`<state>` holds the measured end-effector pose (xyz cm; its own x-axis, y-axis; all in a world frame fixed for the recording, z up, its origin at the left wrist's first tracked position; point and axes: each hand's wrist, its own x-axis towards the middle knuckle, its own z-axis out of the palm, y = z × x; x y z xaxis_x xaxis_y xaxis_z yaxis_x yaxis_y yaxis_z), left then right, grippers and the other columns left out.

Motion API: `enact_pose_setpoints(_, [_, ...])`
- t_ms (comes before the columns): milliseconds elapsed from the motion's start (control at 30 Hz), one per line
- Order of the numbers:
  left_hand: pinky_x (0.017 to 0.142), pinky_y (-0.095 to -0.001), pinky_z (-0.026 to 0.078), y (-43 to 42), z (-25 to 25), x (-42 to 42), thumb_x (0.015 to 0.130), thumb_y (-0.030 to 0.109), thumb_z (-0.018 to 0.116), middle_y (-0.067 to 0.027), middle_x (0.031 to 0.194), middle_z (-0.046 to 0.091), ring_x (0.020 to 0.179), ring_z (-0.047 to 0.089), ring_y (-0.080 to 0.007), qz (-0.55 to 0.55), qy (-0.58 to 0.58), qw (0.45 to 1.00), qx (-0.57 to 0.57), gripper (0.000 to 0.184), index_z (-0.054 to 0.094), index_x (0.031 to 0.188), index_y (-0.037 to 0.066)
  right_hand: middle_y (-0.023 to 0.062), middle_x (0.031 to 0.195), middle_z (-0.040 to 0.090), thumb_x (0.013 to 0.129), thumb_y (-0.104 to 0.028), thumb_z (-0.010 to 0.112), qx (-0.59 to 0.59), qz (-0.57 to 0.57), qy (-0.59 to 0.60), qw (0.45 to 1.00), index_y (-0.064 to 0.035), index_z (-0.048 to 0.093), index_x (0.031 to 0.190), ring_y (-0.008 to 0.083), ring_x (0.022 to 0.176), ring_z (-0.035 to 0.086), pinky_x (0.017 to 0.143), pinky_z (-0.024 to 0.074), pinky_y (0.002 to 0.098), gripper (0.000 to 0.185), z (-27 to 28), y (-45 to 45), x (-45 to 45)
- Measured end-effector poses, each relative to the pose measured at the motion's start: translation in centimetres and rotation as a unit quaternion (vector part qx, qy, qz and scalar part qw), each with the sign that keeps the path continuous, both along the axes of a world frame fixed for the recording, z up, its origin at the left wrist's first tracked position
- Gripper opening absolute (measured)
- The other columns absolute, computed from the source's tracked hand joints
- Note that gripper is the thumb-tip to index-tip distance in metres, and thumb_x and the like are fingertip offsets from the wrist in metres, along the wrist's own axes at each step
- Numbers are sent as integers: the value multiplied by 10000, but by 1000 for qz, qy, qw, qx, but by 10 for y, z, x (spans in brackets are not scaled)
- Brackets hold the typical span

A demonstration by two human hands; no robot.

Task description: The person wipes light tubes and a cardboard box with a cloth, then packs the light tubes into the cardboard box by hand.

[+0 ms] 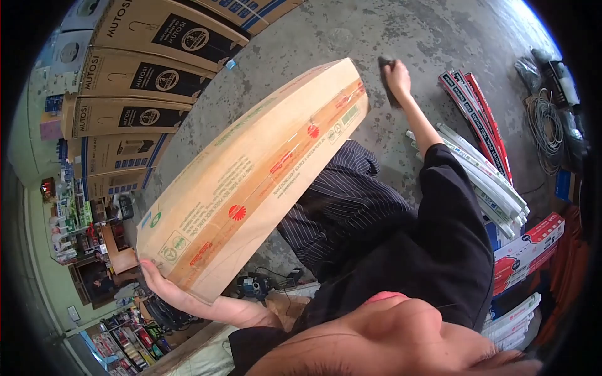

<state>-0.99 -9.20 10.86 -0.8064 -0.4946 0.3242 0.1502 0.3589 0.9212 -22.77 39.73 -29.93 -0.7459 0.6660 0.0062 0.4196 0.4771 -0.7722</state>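
Note:
A long, taped cardboard box (251,182) with green print and red emblems lies tilted across the front of my body. My left hand (157,279) grips its near lower-left end, with fingers at the corner and the forearm along the end edge. Beyond the box's far end, my right hand (397,78) is closed around a dark, narrow object (390,88) above the concrete floor. What that object is, I cannot make out. My right hand is apart from the box.
Large MUTOSI cartons (150,75) stand stacked at the left. To the right lie white long packs (483,175), red-and-black long boxes (480,116) and a coil of wire (544,125). Shelves of goods (132,338) are at lower left. The concrete floor (313,37) is stained.

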Motion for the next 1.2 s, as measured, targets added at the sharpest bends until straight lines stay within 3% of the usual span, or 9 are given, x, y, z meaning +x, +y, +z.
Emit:
enact_pose_setpoints(100, [891, -315, 444, -4, -2, 1, 951, 379, 496, -160, 1204, 550, 1043, 564, -214, 29, 15, 999, -10, 547, 477, 1231, -90, 210, 1112, 598, 844, -265, 584, -22, -68, 192, 979, -20, 540, 1165, 363, 976, 597, 822, 483, 411, 407, 38, -4, 5])
enact_pose_setpoints(233, [865, -309, 459, 0, 2, 1, 960, 366, 480, -160, 1193, 556, 1029, 574, -210, 24, 5, 1000, 5, 531, 476, 1228, -92, 188, 1117, 594, 842, -223, 614, -34, 57, 358, 931, -44, 553, 1163, 338, 991, 595, 817, 493, 375, 372, 110, -57, 25])
enact_pose_setpoints(333, [858, -324, 473, 5, 9, -1, 936, 402, 508, -152, 1190, 558, 1027, 577, -217, 6, 3, 1000, -9, 558, 481, 1242, -63, 198, 1049, 620, 862, -250, 576, 78, 203, 299, 929, -38, 548, 1121, 372, 952, 602, 792, 503, 419, 335, 64, -76, 11])
enact_pose_setpoints(400, [858, -340, 482, 5, 6, -1, 910, 441, 538, -144, 1193, 557, 1030, 577, -226, -9, 0, 1000, -23, 589, 486, 1257, -32, 211, 950, 643, 881, -290, 529, 4, 119, -67, 991, -46, 527, 1098, 395, 897, 610, 766, 501, 460, 326, 38, -58, -16])
enact_pose_setpoints(500, [843, -302, 459, 3, -4, -10, 952, 377, 495, -146, 1163, 568, 994, 579, -200, 23, -4, 998, -57, 523, 502, 1208, -79, 223, 912, 645, 888, -312, 517, -23, 27, 80, 996, -70, 509, 1136, 408, 865, 614, 730, 492, 475, 347, 59, -56, -14])
enact_pose_setpoints(733, [839, -301, 460, 6, 2, -11, 939, 383, 522, -150, 1155, 569, 976, 579, -195, 14, 25, 999, -21, 525, 522, 1183, -81, 228, 930, 633, 880, -264, 574, -94, 78, 381, 916, -78, 477, 1201, 392, 855, 626, 733, 496, 426, 384, 112, -93, 4])
enact_pose_setpoints(867, [838, -287, 446, 3, 7, -12, 944, 393, 509, -149, 1128, 582, 954, 579, -182, -13, 44, 997, -62, 531, 531, 1165, -90, 228, 999, 637, 831, -290, 572, -67, 173, 58, 981, -49, 613, 1077, 377, 953, 615, 815, 489, 424, 346, 15, -59, -58])
enact_pose_setpoints(967, [838, -271, 431, 0, 3, -21, 949, 379, 506, -135, 1092, 600, 938, 576, -166, -4, 24, 993, -112, 512, 541, 1154, -89, 206, 967, 655, 827, -325, 568, -120, -10, 115, 986, -27, 608, 1044, 366, 945, 618, 804, 485, 426, 370, 5, -40, -54])
enact_pose_setpoints(1200, [825, -300, 474, 7, -24, -47, 929, 408, 530, -132, 1158, 583, 989, 588, -185, -5, -7, 1000, -19, 547, 508, 1230, -49, 160, 923, 659, 836, -159, 616, -217, 108, 401, 884, -40, 512, 1211, 232, 795, 655, 690, 509, 332, 407, 164, -131, 52])
